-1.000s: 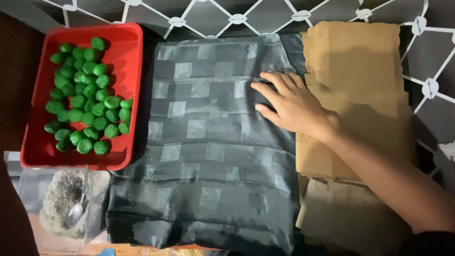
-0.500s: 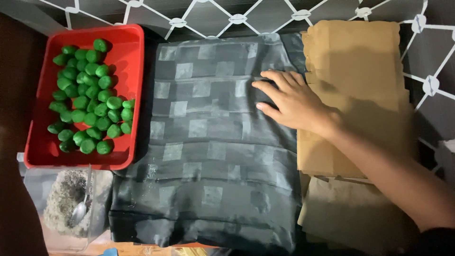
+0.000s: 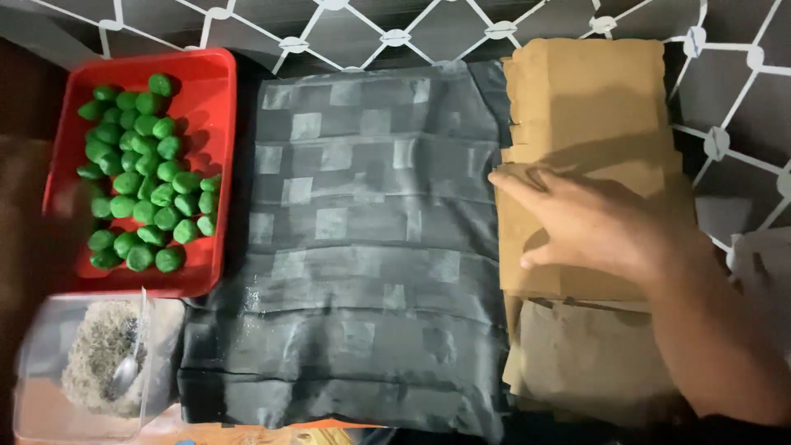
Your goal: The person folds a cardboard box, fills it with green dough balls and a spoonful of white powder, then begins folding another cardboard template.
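The right hand point(image 3: 597, 227) lies flat and released, fingers spread, on the stack of brown paper sheets point(image 3: 589, 115) at the right of the grey checked cloth point(image 3: 362, 239). The sheets are thin with ragged edges; a careless pull may drag several or tear one. The left hand is a blur at the left edge, so I cannot tell its state.
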